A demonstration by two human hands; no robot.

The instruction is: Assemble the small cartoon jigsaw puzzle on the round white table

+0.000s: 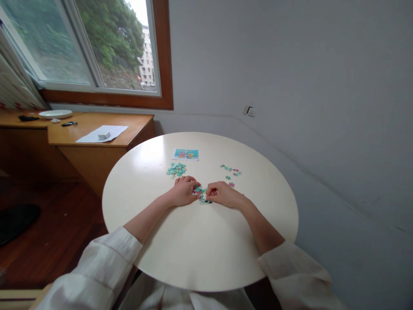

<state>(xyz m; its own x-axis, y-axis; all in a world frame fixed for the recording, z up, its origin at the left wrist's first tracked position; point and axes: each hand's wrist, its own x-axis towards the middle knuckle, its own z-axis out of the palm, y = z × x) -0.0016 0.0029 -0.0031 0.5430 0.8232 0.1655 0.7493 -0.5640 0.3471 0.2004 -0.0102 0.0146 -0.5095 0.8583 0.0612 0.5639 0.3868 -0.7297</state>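
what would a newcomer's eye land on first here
The left hand and right hand stand out first, both at a small cluster of puzzle pieces near the middle of the round pale table. Beyond the left hand lies a heap of green pieces, with a bright picture card behind it. A window fills the upper left.

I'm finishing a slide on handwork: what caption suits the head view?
Left hand and right hand at a partly joined jigsaw puzzle on a cream table, loose puzzle pieces lying beyond.
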